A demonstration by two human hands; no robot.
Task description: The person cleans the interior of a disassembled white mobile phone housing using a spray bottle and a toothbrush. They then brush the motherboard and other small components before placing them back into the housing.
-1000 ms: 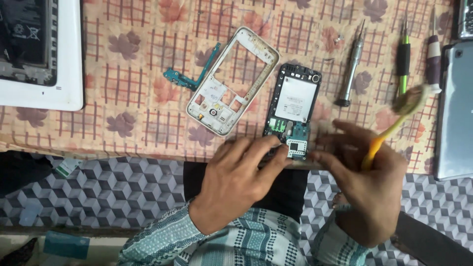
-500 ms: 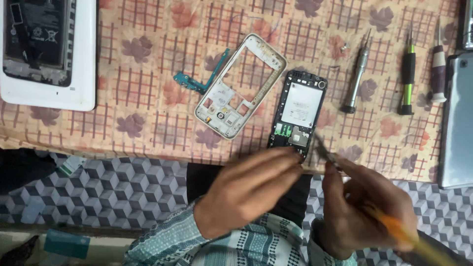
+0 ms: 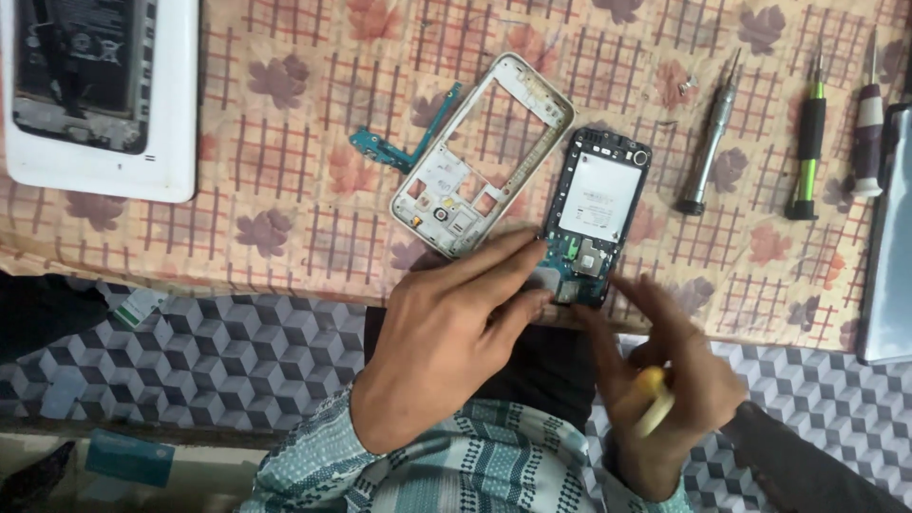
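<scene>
Head view, left to right. At the cloth's far left corner lies a white opened tablet with its dark battery exposed (image 3: 100,90); toward the middle, a small teal flex-cable board (image 3: 394,147) and a white-and-gold plastic phone mid-frame (image 3: 480,157), both flat on the beige leaf-patterned tablecloth (image 3: 285,218). The left hand (image 3: 446,342) lies with fingers extended and nearly straight, their tips pressing the lower left corner of the black opened phone chassis with silver shield and green circuit board (image 3: 598,214), which sits at the cloth's near edge, just right of the mid-frame. The right hand (image 3: 665,380) is blurred; it appears curled around a yellow-handled tool (image 3: 651,408), fingertips close to the chassis's lower end. Right of this lie a grey screwdriver (image 3: 708,142), a green-and-black screwdriver (image 3: 807,142) and a purple-and-white screwdriver (image 3: 866,123). The chassis is judged light, stiff and fragile: best steadied by its plastic side rims, keeping off the bare board.
</scene>
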